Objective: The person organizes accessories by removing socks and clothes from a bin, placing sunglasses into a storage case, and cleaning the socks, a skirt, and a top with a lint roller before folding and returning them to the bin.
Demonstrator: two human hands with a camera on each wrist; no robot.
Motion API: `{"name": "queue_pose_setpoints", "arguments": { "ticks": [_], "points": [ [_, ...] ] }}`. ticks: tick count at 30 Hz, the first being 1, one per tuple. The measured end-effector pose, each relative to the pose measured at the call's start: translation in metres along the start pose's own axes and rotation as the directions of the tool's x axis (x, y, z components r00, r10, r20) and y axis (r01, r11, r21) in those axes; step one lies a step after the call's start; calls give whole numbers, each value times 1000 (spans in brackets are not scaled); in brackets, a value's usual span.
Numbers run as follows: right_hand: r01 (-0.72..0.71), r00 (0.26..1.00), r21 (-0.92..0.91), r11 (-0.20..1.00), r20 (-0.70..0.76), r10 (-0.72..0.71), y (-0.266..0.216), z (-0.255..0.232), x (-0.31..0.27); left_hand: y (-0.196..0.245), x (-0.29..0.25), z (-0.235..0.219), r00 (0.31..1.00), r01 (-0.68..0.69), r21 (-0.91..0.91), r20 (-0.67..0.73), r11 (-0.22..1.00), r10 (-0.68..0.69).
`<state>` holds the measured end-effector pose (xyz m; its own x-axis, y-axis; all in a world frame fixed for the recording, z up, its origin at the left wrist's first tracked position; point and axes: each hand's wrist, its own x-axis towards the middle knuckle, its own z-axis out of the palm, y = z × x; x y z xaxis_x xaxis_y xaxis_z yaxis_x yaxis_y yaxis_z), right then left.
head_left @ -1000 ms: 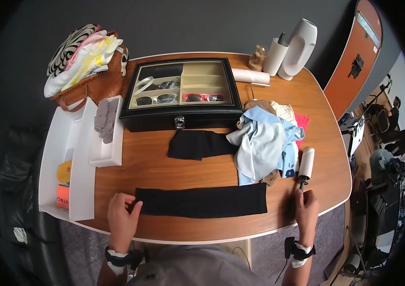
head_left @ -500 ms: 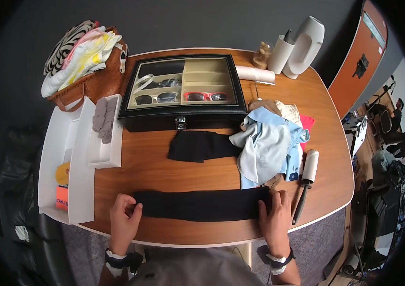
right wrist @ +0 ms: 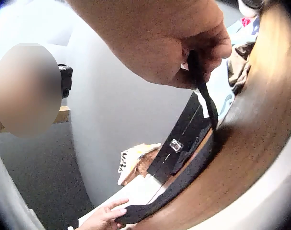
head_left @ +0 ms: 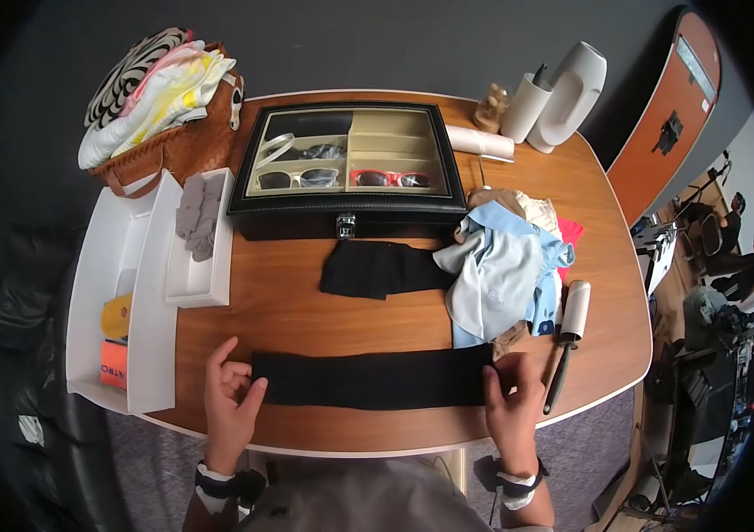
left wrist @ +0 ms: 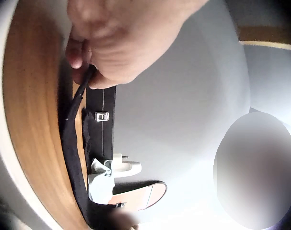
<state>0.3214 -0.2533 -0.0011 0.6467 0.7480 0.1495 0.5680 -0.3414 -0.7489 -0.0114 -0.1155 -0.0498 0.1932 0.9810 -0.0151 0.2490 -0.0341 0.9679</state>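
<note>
Left hand has its index straightened versus half a second ago, the rest pinching the black cloth's left end; cloth spans the table's near side, right hand pinching the other end. Uneven pull or a weak pinch could skew it. Bare wood beyond at left, shirt and roller crowd right.

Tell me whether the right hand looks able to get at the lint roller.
Probably yes: the lint roller lies just right of the right hand, with nothing visibly between them. That hand pinches the black cloth, so it would likely have to let go first.
</note>
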Motion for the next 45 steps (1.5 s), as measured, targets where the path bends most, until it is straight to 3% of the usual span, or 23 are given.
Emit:
{"name": "queue_pose_setpoints", "arguments": {
  "ticks": [4, 6, 7, 10, 13, 19, 25, 33, 37, 40, 42, 45],
  "points": [
    [79, 994, 37, 996, 68, -81, -22, 28, -9, 0, -3, 1, 1000, -22, -4, 17, 1000, 22],
    [233, 970, -67, 970, 85, -227, -37, 47, -11, -3, -4, 1, 999, -36, -28, 28, 999, 36],
    [210, 969, -103, 972, 154, -193, -43, 56, -14, -3, -5, 1, 999, -42, -39, 33, 998, 44],
    [339, 927, -61, 939, 191, -322, -48, 83, -17, 1, -6, 2, 998, -52, -59, 35, 997, 54],
    [339, 928, -51, 939, 181, -325, -50, 88, -20, 7, -7, 2, 997, -59, -102, 35, 993, 63],
    [135, 978, 109, 985, 144, -151, -30, 57, -20, 16, -5, 9, 995, -43, -50, 90, 998, 47],
    [81, 992, 117, 990, 90, -92, 17, 47, -36, 40, 1, 38, 977, -122, 96, 186, 988, 103],
    [-12, 994, 179, 984, 112, -9, 12, 38, -40, 56, 6, 86, 932, -234, 301, 341, 925, 125],
    [7, 993, 172, 985, 115, -27, 17, 38, -40, 60, 3, 101, 917, -127, 118, 393, 985, 71],
    [16, 993, 196, 980, 110, -38, 15, 35, -39, 37, 0, 88, 943, -267, 91, 232, 959, 240],
    [18, 994, 222, 975, 99, -41, 15, 37, -38, 40, 2, 74, 967, -246, 192, 117, 950, 226],
    [106, 989, 195, 975, 81, -124, 12, 42, -35, 37, 13, 61, 940, -339, 408, 180, 848, 289]
  ]
}}
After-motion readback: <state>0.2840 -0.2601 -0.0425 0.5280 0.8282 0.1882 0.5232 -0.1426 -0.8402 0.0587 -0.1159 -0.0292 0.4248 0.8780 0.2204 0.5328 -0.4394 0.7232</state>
